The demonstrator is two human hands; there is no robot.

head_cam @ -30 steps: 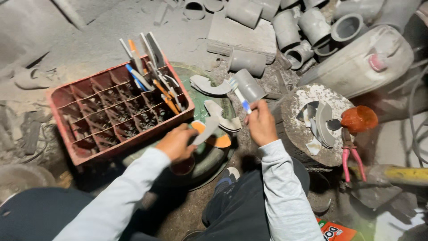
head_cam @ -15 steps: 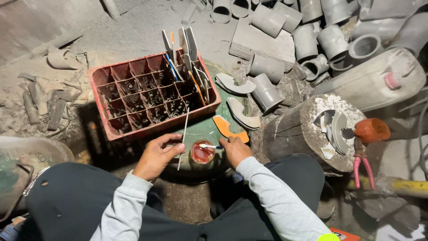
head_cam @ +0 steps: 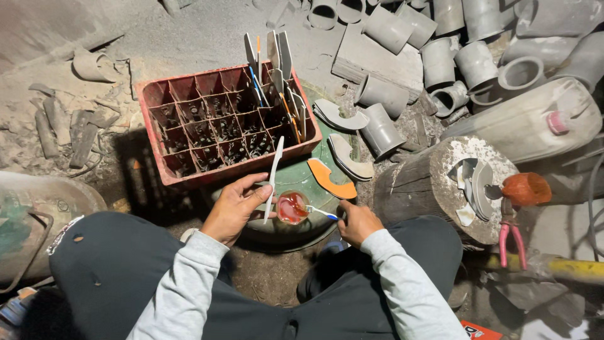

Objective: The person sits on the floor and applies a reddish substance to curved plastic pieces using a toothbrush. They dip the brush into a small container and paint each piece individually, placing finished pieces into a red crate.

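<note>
Left hand (head_cam: 234, 206) pinches a thin, light, likely springy white strip (head_cam: 274, 176) near its lower end; right hand (head_cam: 356, 221) grips a brush (head_cam: 322, 213) dipped in a small red pot (head_cam: 292, 207).

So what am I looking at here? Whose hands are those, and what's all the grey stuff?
The camera sits on a person's head and looks down, so these are that person's own hands. The left hand holds a long thin white strip. The right hand holds a small brush that reaches into a little cup of red liquid. In front stands a red plastic crate with more strips standing in one corner. The grey things are dusty pipe pieces piled on the ground. To the right is a wooden stump, and pink-handled pliers lean beside it.
</note>
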